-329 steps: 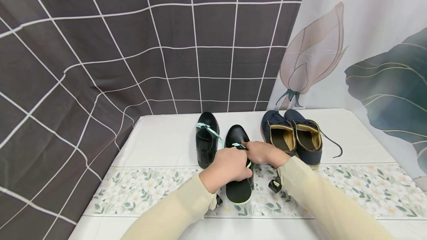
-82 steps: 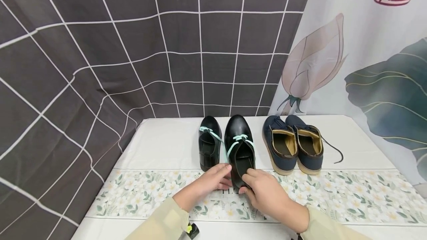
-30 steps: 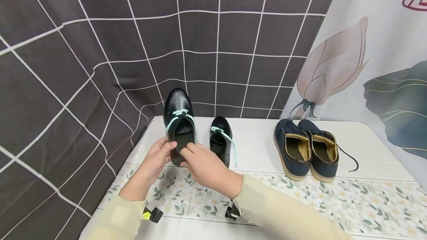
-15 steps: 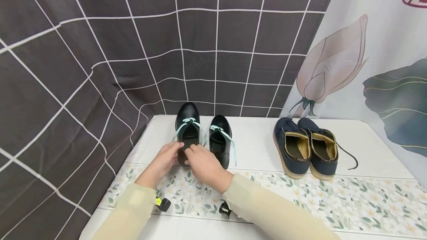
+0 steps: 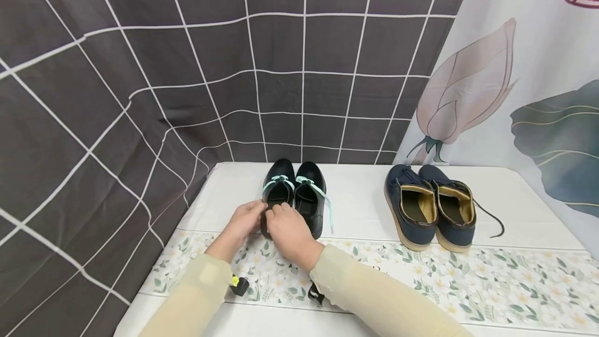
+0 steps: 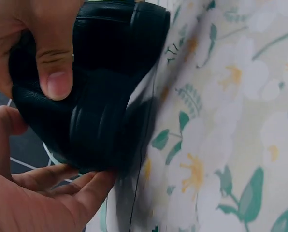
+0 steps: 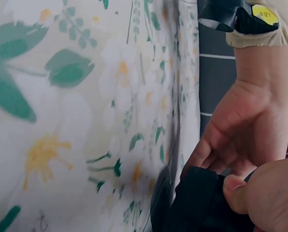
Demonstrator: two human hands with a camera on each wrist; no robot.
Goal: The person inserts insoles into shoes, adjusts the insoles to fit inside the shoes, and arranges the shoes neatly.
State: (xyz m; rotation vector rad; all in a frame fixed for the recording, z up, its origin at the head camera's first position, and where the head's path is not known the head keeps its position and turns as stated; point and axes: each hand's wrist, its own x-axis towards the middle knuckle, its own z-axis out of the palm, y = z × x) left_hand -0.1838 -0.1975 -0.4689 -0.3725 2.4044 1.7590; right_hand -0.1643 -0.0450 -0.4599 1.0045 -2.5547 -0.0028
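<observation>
Two black lace-up dress shoes with mint-green laces stand side by side in the head view, toes toward the back. My right hand point(image 5: 291, 230) grips the left shoe point(image 5: 279, 194) at its heel, thumb outside on the heel leather in the left wrist view and fingers over the rim. On that shoe's left side, my left hand point(image 5: 242, 225) holds it with the thumb near the collar and the fingers along the outer side. The hands partly hide its heel. The right black shoe point(image 5: 310, 199) is untouched, close against the left one, a loose lace end hanging at its right.
A pair of navy shoes point(image 5: 412, 209) with tan linings stands at the right, one lace point(image 5: 491, 217) trailing onto the table. The white table point(image 5: 360, 186) has a floral band across it. A dark grid-patterned cloth point(image 5: 337, 92) hangs behind and at the left.
One black shoe has gone from the right of its mate to the left. Over the last second, both hands have lowered it and shifted it right, up against the other black shoe.
</observation>
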